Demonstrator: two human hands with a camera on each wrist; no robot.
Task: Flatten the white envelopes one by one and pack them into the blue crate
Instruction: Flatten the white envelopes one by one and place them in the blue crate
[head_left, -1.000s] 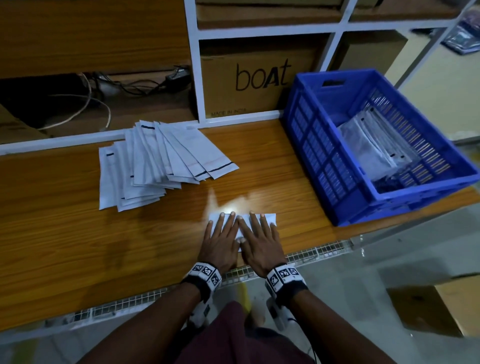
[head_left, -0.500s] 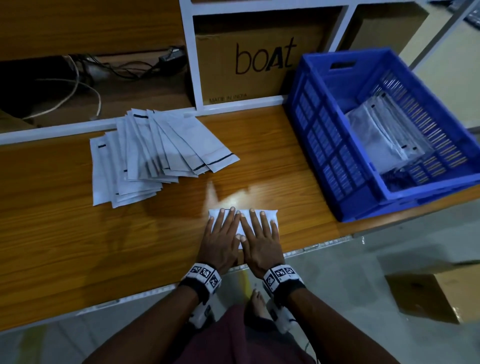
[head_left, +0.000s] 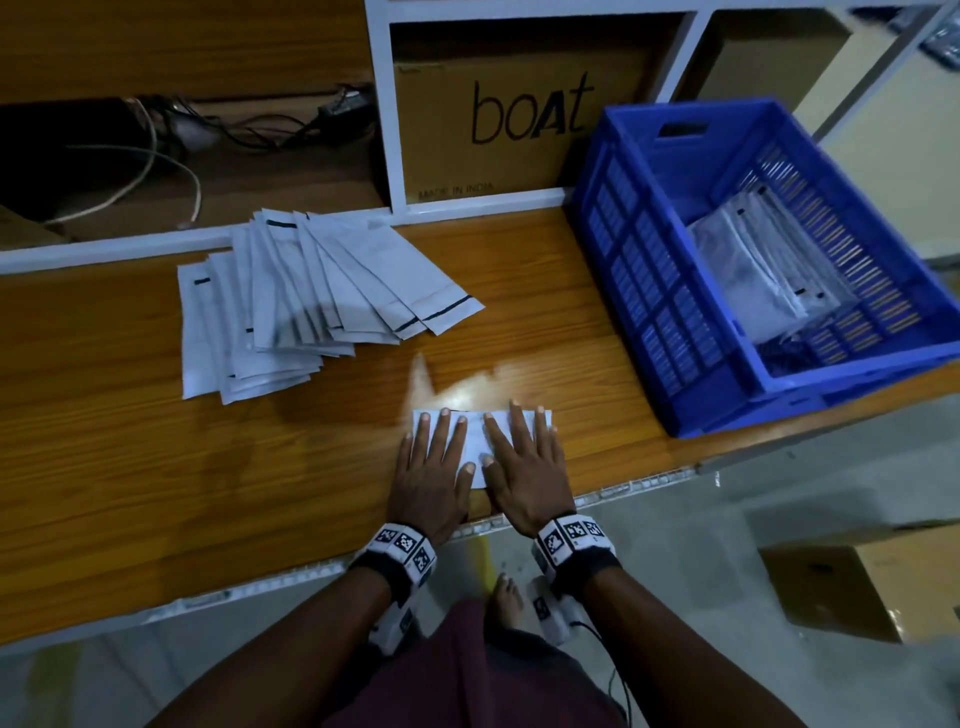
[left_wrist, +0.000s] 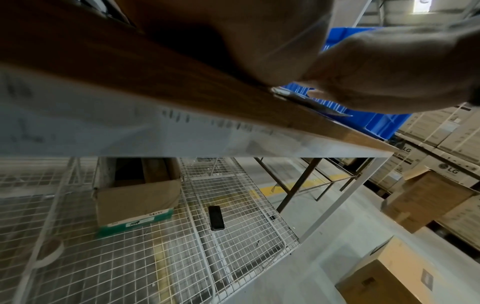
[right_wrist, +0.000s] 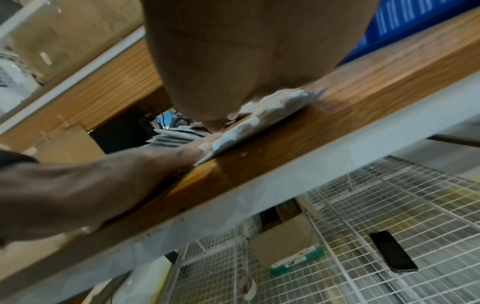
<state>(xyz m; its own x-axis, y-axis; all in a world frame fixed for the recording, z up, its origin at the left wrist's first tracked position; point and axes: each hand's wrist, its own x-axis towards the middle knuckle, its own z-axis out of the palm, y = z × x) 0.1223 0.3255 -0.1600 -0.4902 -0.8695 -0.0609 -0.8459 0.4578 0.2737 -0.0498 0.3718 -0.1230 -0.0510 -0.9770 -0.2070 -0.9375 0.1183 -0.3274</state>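
both hands lie flat, fingers straight and spread, side by side on one white envelope (head_left: 475, 447) at the wooden table's (head_left: 130, 467) near edge: left hand (head_left: 431, 467), right hand (head_left: 524, 467). the fanned envelope stack (head_left: 291, 306) lies beyond the left hand; the blue crate (head_left: 675, 291), holding packed envelopes (head_left: 748, 265), stands beyond the right.

A "boAt" cardboard box (head_left: 498, 130) sits shelved beside tangled cables (head_left: 249, 124).
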